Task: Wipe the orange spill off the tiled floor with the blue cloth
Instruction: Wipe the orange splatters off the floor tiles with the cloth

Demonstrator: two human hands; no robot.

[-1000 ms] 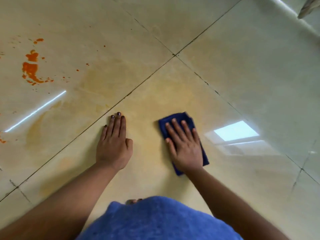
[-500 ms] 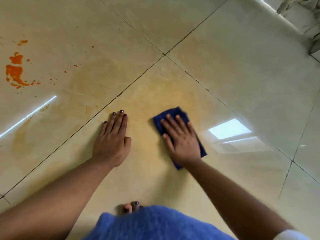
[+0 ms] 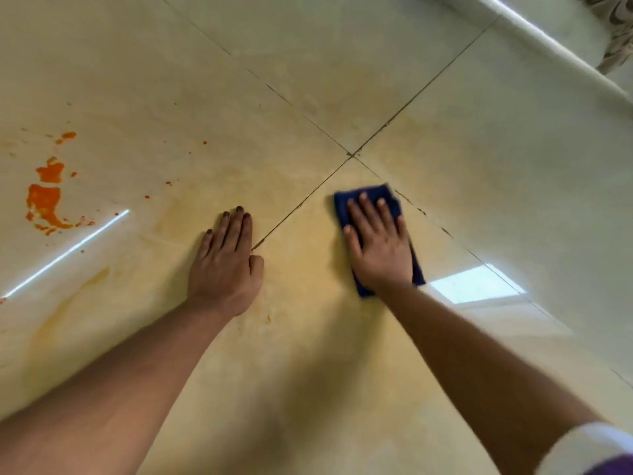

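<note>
The orange spill (image 3: 46,197) lies on the floor (image 3: 479,166) toward its left edge, with small splashes scattered round it and a pale yellow smear reaching toward the middle. A patterned fabric (image 3: 616,25) shows at the far right corner, past a pale ledge (image 3: 548,39). The left hand (image 3: 224,265) rests flat on the tile, fingers straight and together. The right hand (image 3: 380,245), fingers spread and straight, presses the cloth (image 3: 370,197) down just beside the tile joint crossing, well apart from the spill.
</note>
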